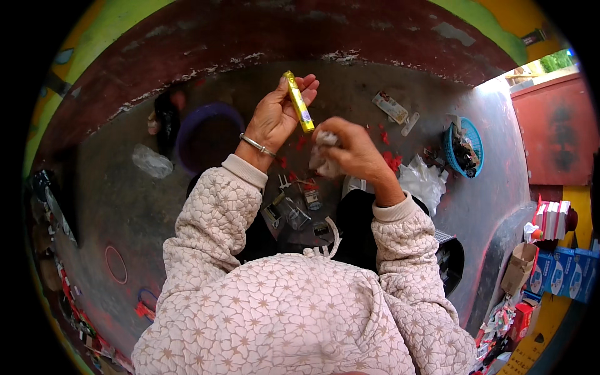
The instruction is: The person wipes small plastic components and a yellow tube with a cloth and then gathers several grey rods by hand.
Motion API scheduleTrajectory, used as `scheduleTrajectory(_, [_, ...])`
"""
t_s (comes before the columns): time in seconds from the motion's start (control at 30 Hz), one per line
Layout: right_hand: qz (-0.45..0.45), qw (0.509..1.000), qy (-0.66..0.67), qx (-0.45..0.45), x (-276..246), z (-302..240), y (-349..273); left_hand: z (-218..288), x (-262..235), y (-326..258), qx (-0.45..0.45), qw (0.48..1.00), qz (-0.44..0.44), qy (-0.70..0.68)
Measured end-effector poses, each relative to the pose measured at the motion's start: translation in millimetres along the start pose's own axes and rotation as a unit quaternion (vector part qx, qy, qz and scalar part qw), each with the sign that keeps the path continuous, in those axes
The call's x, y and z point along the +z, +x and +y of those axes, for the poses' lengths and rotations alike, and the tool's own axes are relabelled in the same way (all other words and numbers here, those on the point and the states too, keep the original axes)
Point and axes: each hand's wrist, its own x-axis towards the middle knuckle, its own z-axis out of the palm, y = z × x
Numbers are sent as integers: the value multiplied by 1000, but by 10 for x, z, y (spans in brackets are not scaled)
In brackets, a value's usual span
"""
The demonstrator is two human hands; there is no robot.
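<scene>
- The left hand is up over the floor, curled around a slim yellow tube, thumb on one side and fingers behind; the tube stands tilted, its lower end poking out toward the right hand.
- That tube looks light and stiff, with a smooth, maybe slick wrapper; the middle of its length, where it is pinched now, seems the sure place to hold it.
- The right hand, just right of the tube's lower end, is closed around a crumpled whitish wad — soft, weightless stuff that squashes in the grip, by the look of it.
- Left of the tube, a purple basin sits on the grey floor; its inside looks dark, contents unclear.
- Well right of the tube, a blue basket holds dark scraps and bits.
- Below the tube, small wrappers and red shreds lie scattered between the knees; a white crumpled bag rests lower right of it.
</scene>
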Motion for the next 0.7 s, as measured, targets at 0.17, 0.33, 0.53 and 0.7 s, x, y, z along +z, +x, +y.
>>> scheduleTrajectory(0.17, [248, 952, 180, 11, -126, -227, 119, -68, -8, 21, 33, 998, -13, 55])
scheduleTrajectory(0.33, [157, 964, -55, -210, 289, -174, 224, -179, -94, 34, -29, 998, -9, 60])
scheduleTrajectory(0.53, [25, 982, -124, -140, 296, -196, -9, -6, -125, 46, 41, 997, 53, 31])
scheduleTrajectory(0.7, [183, 974, 124, 44, 119, 38, -27, 9, -76, 19, 66, 998, 7, 22])
